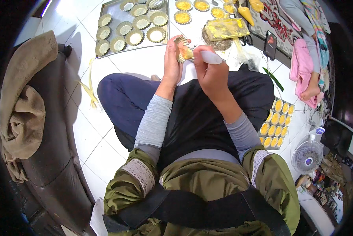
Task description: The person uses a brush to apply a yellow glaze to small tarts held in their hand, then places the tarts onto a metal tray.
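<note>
My left hand [172, 60] holds a fluted metal tart tin [181, 48] tilted up on its side. In my right hand [213, 69] is a white-handled tool [211, 57], possibly a pastry brush; its yellowish tip reaches into the tin and is partly hidden. Just beyond my hands lies a metal baking tray [115, 10] bearing several fluted tins [141, 22] with no filling visible. Right of it, tins with yellow filling [183, 17] stand on the tiles. A yellow-smeared rectangular container [228, 29] rests on a round brown base [217, 44].
Filled piping bags [245, 14], black-handled scissors [247, 40] and a phone [270, 45] lie far right. Beside my right knee sits a tray of yellow-filled tins [274, 126], with a fan [307, 156] beyond. Another person's foot [310, 92] is at right. A dark sofa [52, 141] stands left.
</note>
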Available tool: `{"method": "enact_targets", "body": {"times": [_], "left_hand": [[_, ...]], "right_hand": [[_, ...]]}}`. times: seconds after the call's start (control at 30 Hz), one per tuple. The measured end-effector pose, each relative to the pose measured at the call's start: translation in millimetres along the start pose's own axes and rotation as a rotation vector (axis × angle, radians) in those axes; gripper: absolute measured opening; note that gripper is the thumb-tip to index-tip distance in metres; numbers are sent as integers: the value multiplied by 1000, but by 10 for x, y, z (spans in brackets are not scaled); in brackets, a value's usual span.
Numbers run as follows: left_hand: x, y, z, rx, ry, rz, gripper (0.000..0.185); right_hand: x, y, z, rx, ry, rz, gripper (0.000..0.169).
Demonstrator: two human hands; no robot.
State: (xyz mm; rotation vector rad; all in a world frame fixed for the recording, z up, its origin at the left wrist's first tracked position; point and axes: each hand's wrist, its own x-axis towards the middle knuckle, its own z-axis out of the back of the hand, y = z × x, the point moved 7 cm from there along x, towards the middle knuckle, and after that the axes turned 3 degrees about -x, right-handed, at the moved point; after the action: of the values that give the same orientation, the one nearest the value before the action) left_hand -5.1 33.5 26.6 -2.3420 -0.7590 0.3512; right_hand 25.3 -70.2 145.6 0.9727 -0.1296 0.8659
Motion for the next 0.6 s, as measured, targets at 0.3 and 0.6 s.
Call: {"method": "enact_targets", "body": {"times": [0.3, 0.6], "left_hand": [[6, 5, -3, 39, 21, -20, 47], [14, 21, 36, 137, 6, -5, 50]], "right_hand": [[52, 70, 83, -18, -93, 12, 10], [21, -180, 236, 167, -169, -236, 15]]}}
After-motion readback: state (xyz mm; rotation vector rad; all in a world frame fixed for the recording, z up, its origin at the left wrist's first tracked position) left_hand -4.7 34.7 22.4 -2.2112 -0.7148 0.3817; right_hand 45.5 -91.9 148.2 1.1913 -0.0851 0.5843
